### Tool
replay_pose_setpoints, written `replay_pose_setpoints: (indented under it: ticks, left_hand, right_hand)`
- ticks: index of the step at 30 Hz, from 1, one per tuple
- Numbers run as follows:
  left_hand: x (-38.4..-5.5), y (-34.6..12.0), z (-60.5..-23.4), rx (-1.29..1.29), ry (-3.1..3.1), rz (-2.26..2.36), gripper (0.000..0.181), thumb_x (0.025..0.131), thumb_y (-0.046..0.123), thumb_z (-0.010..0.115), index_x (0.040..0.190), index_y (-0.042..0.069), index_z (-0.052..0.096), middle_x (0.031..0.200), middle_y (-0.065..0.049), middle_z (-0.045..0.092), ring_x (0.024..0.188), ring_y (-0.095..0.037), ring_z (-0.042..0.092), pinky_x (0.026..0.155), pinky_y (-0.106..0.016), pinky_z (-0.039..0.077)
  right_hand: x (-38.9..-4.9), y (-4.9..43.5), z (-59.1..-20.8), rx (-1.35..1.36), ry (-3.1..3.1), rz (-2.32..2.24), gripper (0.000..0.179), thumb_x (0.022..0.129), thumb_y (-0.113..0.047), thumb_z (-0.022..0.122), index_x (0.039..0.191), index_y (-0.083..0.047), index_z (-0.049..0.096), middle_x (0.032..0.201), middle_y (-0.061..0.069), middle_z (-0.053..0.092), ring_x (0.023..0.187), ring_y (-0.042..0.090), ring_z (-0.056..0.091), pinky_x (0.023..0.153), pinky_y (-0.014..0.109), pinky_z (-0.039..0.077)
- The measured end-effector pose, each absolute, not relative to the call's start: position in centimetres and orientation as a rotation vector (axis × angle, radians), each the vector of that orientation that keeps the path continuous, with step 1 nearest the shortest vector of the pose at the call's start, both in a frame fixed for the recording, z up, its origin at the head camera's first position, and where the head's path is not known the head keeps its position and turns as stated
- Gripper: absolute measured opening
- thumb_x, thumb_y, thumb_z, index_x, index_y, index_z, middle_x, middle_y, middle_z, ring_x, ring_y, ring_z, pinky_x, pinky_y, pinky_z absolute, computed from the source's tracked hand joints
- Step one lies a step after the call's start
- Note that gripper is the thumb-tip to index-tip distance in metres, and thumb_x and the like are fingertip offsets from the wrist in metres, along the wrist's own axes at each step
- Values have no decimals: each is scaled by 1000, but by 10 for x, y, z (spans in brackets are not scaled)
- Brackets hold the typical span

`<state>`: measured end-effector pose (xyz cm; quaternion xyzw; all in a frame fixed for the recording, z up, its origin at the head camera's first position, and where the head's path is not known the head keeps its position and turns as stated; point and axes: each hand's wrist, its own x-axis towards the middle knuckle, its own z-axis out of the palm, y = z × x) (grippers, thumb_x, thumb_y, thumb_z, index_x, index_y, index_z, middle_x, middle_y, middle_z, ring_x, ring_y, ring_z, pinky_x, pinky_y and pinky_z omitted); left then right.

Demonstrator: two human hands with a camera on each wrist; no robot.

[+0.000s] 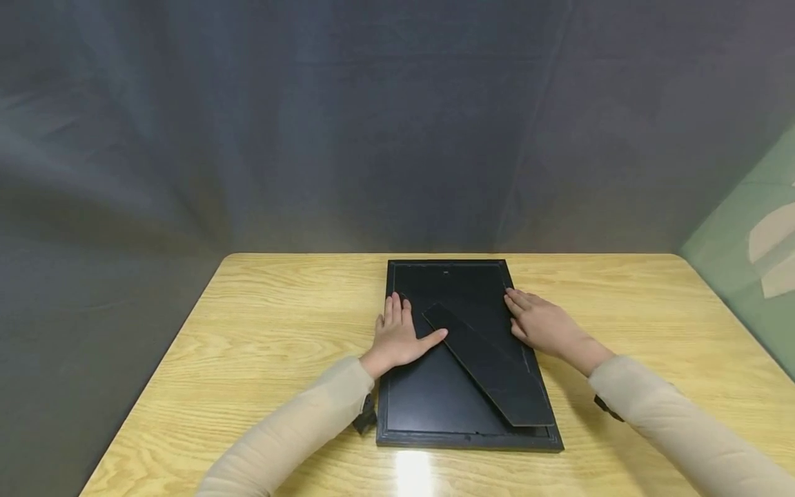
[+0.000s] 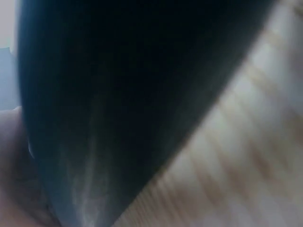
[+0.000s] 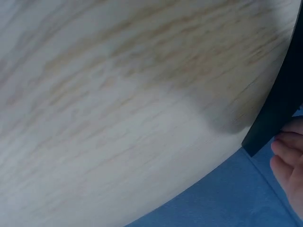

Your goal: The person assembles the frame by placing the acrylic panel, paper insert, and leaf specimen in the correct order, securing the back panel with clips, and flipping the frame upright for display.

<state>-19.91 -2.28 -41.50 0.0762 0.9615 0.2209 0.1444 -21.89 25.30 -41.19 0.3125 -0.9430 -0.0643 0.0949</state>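
Observation:
A black picture frame point(image 1: 422, 407) lies on the table with its back up. Its stand point(image 1: 491, 366), a dark tapering flap, slants across the backing board. My left hand point(image 1: 397, 339) rests flat on the left part of the board, fingers straight and thumb spread toward the stand. On the right edge, the fingertips of my right hand point(image 1: 543, 324) touch the frame. The left wrist view is mostly a blurred dark mass beside wood grain. In the right wrist view, the fingers point(image 3: 286, 153) lie beside a dark edge of the picture frame point(image 3: 279, 99).
The wood-grain table point(image 1: 279, 317) extends to both sides of the frame. A dark grey curtain point(image 1: 397, 138) hangs behind the table and along its left. A green surface with pale shapes point(image 1: 745, 235) is at the right.

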Motion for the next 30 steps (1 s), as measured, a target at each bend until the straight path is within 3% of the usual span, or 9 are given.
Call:
replay_pose_setpoints:
  ticks: [7, 19, 30]
  left_hand:
    - [-196, -13, -416, 245, 2820, 570, 102, 87, 70, 44, 153, 1, 9, 161, -19, -8, 150, -33, -7, 122, -54, 8]
    - [-197, -10, -417, 260, 2826, 570, 103, 86, 71, 45, 153, 1, 9, 161, -18, -8, 150, -33, -8, 122, -54, 8]
    - [-193, -18, -417, 250, 2824, 596, 103, 87, 70, 46, 152, -1, 10, 160, -19, -7, 149, -34, -7, 121, -55, 9]
  right_hand:
    - [-228, 258, -412, 931, -2742, -115, 43, 91, -16, 60, 124, 11, 55, 132, 28, 53, 118, 41, 56, 98, 49, 49]
    - [-265, 219, -387, 848, -2935, 9, 59, 97, -28, 54, 141, 8, 39, 146, 27, 40, 134, 42, 41, 110, 53, 37]
    - [-277, 201, -392, 888, -3001, -46, 61, 98, -32, 52, 144, 4, 36, 151, 24, 35, 139, 39, 36, 114, 51, 32]
